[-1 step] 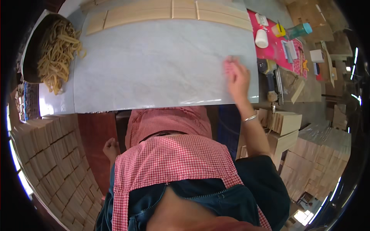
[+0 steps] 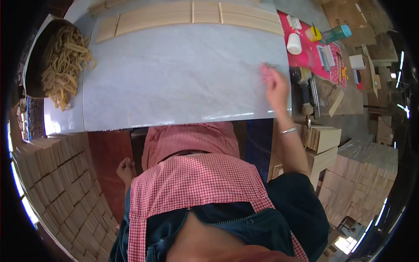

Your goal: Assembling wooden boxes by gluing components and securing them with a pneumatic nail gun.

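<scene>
My right hand is over the right side of a pale grey, smooth tabletop, wearing a silver bangle at the wrist. Its fingers are closed round a small pink piece, perhaps a cloth; blur hides its exact kind, and I cannot tell whether it touches the surface. Down beside my lap, below the table's front edge, my left hand hangs with curled fingers. Whatever may be inside that hand is hidden. Flat light wooden boards lie in a row along the far side of the tabletop.
A dark bin of tangled tan bands stands at the left. On the right lie a pink cover, a white bottle, a teal bottle and a power tool. Wood pieces are stacked left and right.
My right hand has shifted slightly to the right over the tabletop with the pink piece. My left hand stays beside my lap.
</scene>
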A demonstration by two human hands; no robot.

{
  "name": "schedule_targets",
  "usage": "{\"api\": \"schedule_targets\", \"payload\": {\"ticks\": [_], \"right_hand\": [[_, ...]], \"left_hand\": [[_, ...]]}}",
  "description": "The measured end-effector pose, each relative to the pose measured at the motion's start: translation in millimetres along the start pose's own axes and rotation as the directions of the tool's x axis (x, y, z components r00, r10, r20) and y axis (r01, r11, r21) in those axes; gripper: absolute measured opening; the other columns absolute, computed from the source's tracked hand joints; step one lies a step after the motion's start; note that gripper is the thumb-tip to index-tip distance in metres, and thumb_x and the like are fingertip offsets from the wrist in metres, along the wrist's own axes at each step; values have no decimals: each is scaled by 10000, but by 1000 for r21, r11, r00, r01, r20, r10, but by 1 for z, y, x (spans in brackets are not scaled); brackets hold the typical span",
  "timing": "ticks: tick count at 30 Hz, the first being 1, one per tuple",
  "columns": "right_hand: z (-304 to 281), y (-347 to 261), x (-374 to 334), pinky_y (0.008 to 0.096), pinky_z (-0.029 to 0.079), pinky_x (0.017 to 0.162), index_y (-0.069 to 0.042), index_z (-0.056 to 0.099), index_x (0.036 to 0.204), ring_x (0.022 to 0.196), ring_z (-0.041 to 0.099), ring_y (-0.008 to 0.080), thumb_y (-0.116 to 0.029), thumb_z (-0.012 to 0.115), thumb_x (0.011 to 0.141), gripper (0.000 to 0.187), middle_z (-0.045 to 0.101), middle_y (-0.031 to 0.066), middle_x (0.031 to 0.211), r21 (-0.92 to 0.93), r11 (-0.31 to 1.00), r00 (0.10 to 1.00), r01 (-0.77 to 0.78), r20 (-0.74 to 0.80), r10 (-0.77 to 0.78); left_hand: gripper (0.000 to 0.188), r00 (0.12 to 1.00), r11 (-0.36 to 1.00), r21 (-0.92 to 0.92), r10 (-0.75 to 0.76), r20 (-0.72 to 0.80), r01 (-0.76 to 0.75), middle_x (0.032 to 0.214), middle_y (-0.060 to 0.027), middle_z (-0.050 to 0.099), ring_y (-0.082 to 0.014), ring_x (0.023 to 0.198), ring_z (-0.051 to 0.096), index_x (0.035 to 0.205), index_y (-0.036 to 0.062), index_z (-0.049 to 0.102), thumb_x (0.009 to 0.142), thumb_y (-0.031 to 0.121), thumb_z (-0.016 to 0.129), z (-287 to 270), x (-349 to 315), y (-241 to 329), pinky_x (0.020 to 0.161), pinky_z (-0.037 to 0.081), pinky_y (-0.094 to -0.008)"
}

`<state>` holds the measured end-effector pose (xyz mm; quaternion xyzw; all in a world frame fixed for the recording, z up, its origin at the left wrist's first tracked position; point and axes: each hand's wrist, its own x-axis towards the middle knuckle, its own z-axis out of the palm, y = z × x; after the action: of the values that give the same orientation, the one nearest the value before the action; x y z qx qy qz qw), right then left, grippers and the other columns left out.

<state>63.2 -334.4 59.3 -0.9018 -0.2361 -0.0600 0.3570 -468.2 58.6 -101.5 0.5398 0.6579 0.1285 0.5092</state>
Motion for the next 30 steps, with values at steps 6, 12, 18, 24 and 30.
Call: {"api": "schedule_targets", "payload": {"ticks": [6,12,18,24,30], "right_hand": [[-115,114,110,432,507,908,-61,636,1250,982,650,330,-159,607,919,346,694,119,1138,-557,831,931,-19,-313,-188],[-53,129,181,553,440,1044,-100,486,1453,1296,508,440,-519,485,994,622,426,122,1557,-819,560,992,-129,-116,59],[58,56,187,588,333,1133,-125,432,1500,1440,361,424,-585,515,962,712,345,108,1615,-663,710,971,239,180,-158],[40,36,150,558,325,1143,-154,431,1489,1433,392,374,-337,592,964,579,415,93,1567,-581,666,874,468,413,-254],[6,35,163,431,466,969,-25,535,1296,1087,567,363,-58,722,782,549,572,152,1214,-324,755,796,571,443,-412]], "left_hand": [[276,1000,998,-70,5,24,-3,882,-71,690,-146,751,625,1133,-26,691,983,201,638,3,1,39,693,532,-249],[341,994,998,-9,62,-90,-63,900,-84,696,-168,777,646,1188,-14,671,1033,268,560,-4,-26,63,720,536,-263],[343,888,927,158,373,-271,-341,1008,-104,690,-189,826,658,1214,-5,658,1054,268,527,5,-44,105,781,535,-283],[247,513,488,541,850,-117,-685,1185,-140,640,-237,1071,620,1214,11,660,1029,137,553,21,-62,184,903,511,-334],[522,57,6,410,992,112,-912,1347,-145,602,-310,1167,609,1333,58,607,824,-24,688,99,12,318,980,490,-372]]}}
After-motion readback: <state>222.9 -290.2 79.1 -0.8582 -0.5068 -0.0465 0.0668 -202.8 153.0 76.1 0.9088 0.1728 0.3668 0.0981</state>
